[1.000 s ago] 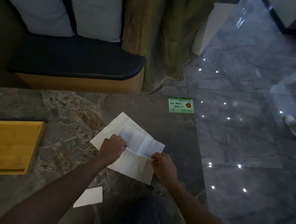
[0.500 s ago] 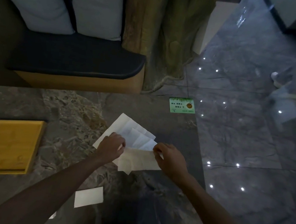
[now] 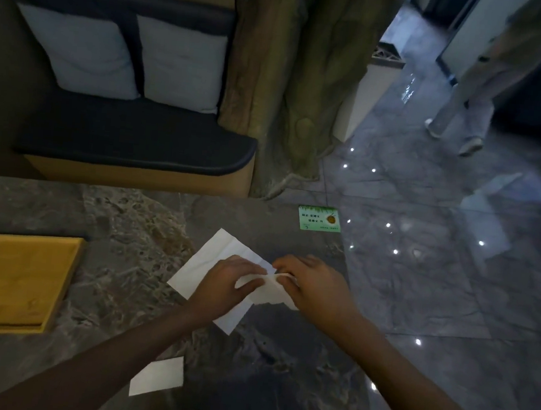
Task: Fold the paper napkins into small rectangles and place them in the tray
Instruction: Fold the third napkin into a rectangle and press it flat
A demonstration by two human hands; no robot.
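Fingers (image 3: 257, 278) of both hands pinch the white napkin (image 3: 204, 264); wooden tray (image 3: 7, 278) well left.

napkin (image 3: 205, 266): both hands are covering its middle
tray (image 3: 7, 282): left edge is cutting it off
card (image 3: 319, 218): print is reading too small

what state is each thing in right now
napkin: part folded, flat on table, both hands on it
left hand: pressing the napkin
right hand: pinching a folded flap
small napkin: folded, lying near table edge
tray: on table at left, nothing visible in it
green card: flat at far table corner
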